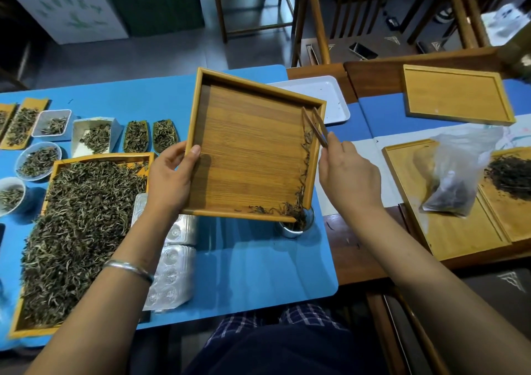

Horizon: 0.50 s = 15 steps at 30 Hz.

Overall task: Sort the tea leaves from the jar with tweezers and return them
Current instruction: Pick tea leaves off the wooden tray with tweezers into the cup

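My left hand (169, 176) grips the left edge of a square bamboo tray (247, 150), thumb on the rim, and holds it tilted above the blue table. Dark tea leaves (301, 170) lie along the tray's right wall and pile at its lower right corner, directly over a small glass jar (293, 226) with leaves in it. My right hand (349, 173) pinches brown tweezers (314, 126), whose tips reach into the tray near its upper right corner.
A large bamboo tray (37, 331) heaped with tea sits at left, beside small dishes and scoops (135, 136) of leaves. Clear plastic blister moulds (172, 274) lie under my left arm. A white tray (330, 98) is behind; bamboo trays and a plastic bag (457, 179) sit at right.
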Motion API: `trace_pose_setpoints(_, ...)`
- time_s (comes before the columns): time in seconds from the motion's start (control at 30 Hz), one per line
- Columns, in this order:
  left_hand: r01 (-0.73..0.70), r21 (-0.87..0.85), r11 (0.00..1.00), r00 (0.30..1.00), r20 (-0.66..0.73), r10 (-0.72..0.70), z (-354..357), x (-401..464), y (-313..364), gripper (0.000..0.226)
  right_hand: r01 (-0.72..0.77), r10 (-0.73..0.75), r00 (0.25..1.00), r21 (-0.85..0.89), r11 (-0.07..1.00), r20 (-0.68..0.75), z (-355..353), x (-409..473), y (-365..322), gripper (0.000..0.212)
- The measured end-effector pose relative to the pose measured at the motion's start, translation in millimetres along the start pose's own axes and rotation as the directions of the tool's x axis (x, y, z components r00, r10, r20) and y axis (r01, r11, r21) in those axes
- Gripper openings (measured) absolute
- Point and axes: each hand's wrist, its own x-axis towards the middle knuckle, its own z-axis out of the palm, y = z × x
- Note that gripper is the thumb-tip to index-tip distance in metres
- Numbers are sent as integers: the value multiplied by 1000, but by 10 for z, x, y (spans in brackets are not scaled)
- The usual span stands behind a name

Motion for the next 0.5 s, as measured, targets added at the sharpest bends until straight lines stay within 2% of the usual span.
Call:
trace_pose_setpoints(0.33, -46, 11, 999, 999, -2, 46, -5, 33, -28, 19, -23, 40, 991, -132, 991, 127, -26, -366, -160, 45)
trace_pose_setpoints(0.5, -28, 3, 1000, 1000, -3, 28, -14, 46, -40, 16, 20, 16, 986, -217, 976, 164, -69, -744, -217, 53)
